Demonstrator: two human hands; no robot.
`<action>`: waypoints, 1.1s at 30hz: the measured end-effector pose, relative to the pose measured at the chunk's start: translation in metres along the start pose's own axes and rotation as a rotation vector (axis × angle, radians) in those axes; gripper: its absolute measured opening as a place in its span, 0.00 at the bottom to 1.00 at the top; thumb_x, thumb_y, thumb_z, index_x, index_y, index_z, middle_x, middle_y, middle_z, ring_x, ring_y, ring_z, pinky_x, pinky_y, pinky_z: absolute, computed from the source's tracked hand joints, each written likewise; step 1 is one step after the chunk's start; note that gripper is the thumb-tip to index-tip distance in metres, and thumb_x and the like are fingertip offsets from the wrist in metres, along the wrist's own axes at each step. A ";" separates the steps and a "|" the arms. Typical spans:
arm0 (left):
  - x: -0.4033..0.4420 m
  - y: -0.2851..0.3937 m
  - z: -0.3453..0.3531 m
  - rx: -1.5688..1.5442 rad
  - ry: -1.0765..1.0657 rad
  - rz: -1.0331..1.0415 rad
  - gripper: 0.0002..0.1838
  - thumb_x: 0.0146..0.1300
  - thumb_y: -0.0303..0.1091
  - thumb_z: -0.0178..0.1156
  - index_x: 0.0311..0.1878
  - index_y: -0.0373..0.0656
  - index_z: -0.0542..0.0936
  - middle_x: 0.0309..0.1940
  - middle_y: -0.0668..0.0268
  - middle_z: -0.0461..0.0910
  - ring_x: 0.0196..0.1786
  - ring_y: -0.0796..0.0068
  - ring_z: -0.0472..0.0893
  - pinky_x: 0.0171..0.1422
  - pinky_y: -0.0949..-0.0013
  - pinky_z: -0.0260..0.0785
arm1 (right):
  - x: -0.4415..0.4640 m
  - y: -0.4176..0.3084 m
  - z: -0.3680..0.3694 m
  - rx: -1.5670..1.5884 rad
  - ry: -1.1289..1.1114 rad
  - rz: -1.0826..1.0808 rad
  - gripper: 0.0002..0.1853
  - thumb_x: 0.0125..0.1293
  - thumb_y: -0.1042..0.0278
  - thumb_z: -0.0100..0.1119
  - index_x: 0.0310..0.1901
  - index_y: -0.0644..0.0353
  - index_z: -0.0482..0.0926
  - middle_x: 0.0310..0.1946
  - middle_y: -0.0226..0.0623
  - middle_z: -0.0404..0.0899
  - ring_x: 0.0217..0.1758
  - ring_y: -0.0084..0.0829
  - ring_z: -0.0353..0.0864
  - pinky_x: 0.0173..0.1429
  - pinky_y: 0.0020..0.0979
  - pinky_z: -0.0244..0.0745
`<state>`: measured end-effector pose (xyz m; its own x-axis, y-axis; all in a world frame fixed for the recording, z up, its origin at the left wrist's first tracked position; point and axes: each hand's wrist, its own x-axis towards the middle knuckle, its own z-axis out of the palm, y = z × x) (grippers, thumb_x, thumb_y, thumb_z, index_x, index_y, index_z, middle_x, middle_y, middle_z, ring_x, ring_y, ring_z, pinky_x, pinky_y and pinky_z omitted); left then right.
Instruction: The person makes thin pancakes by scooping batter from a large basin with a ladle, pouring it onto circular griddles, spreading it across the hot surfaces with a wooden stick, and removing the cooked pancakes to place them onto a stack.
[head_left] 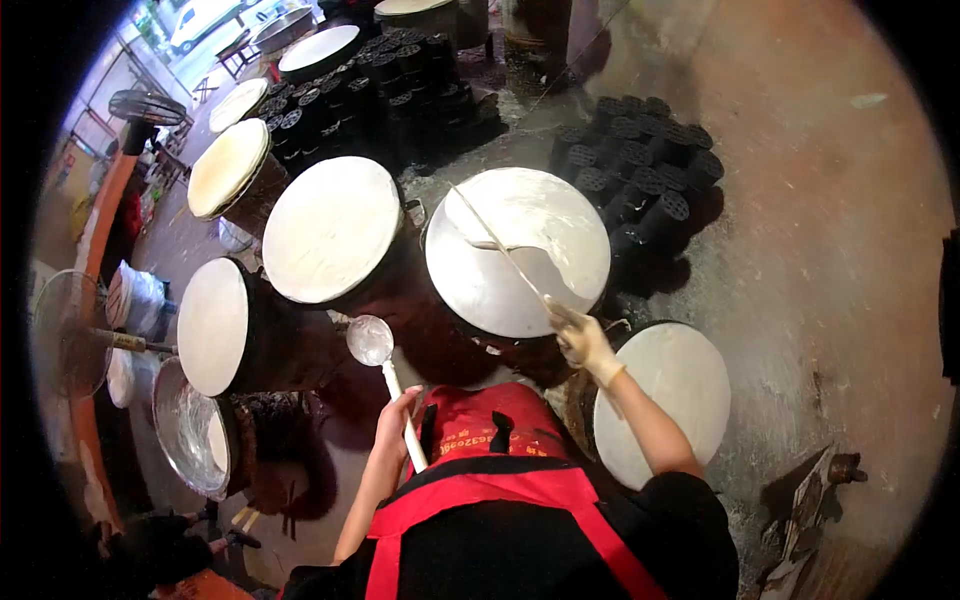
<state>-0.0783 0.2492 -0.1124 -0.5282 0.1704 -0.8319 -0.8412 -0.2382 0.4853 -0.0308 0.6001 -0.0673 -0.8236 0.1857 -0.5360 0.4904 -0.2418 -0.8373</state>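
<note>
My left hand (395,420) is closed round the white handle of a ladle (370,342), whose round bowl points up and away from me and is smeared with white. My right hand (585,345), in a pale glove, grips a long thin stick (515,262). That stick slants over a round griddle (480,295). White batter (520,200) covers the griddle's far and right parts, while its near left part is bare grey metal. Whether the stick touches the surface, I cannot tell.
Other round plates with pale tops stand at the right (665,400) and left (335,230). Black honeycomb coal briquettes (640,165) are stacked on the floor behind the griddle. A metal basin (190,430) sits at the lower left, and a fan (148,107) is farther back.
</note>
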 end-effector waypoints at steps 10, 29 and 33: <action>-0.033 -0.005 0.017 -0.026 0.142 0.048 0.06 0.59 0.35 0.59 0.37 0.45 0.79 0.24 0.77 0.72 0.28 0.82 0.71 0.40 0.75 0.68 | 0.113 0.039 -0.027 -0.172 0.021 -0.217 0.22 0.63 0.77 0.52 0.60 0.63 0.68 0.49 0.34 0.76 0.49 0.22 0.73 0.57 0.21 0.69; -0.039 0.005 -0.012 0.089 0.036 -0.044 0.13 0.59 0.37 0.60 0.44 0.40 0.77 0.41 0.63 0.79 0.48 0.69 0.77 0.56 0.68 0.68 | -0.015 0.053 -0.077 0.256 -0.127 -0.017 0.19 0.69 0.62 0.48 0.60 0.51 0.70 0.26 0.24 0.72 0.17 0.12 0.62 0.14 0.15 0.55; -0.032 0.034 -0.004 0.237 -0.034 -0.075 0.12 0.59 0.36 0.59 0.44 0.41 0.77 0.41 0.64 0.78 0.47 0.71 0.76 0.59 0.67 0.66 | -0.008 0.083 -0.034 0.144 0.155 -0.103 0.21 0.65 0.70 0.52 0.60 0.54 0.70 0.32 0.23 0.75 0.21 0.13 0.64 0.19 0.18 0.61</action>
<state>-0.0896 0.2321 -0.0709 -0.4632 0.2119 -0.8606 -0.8799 0.0061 0.4751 0.0260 0.6106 -0.1362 -0.8081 0.3579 -0.4679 0.3512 -0.3449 -0.8705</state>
